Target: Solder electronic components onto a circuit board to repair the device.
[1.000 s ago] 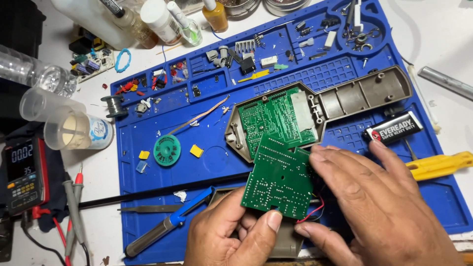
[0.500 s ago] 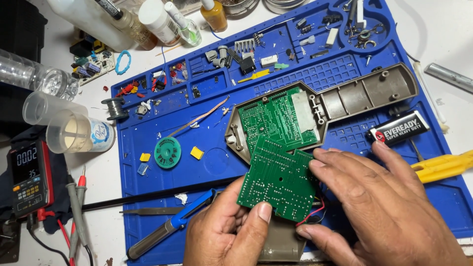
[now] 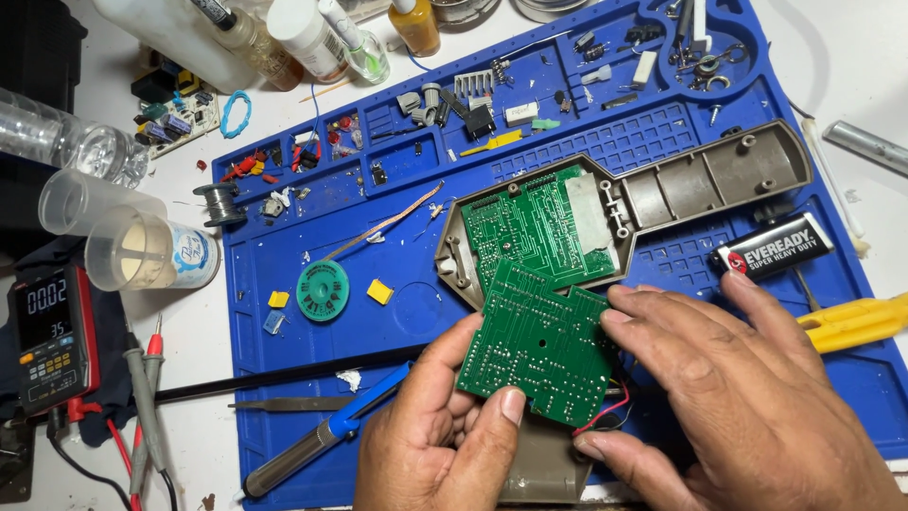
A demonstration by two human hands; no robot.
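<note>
The left hand point(image 3: 430, 440) sits at the lower edge of the view, palm up. Its fingers curl under a square green printed circuit board point(image 3: 539, 345), and the thumb presses on the board's lower edge, so the board is clamped between thumb and fingers. The right hand point(image 3: 747, 397) lies palm down at the board's right side. Its fingers are loosely extended and close together, with the fingertips touching the board's right edge; whether they grip it cannot be told. Red and black wires point(image 3: 605, 409) emerge from under the board near the right thumb.

A grey plastic cover piece point(image 3: 544, 473) lies below the board. A blue-handled soldering iron point(image 3: 326, 440) rests just left of the left hand.

All items sit on a blue silicone work mat point(image 3: 284, 378). Just beyond the held board, an open grey plastic housing point(image 3: 719, 175) carries a second green circuit board point(image 3: 530, 227). A black rectangular battery point(image 3: 771, 248) lies near the right hand. A green solder-wick spool point(image 3: 323, 290) lies to the left. A red-cased digital multimeter point(image 3: 47, 331) stands at the far left, off the mat.
</note>
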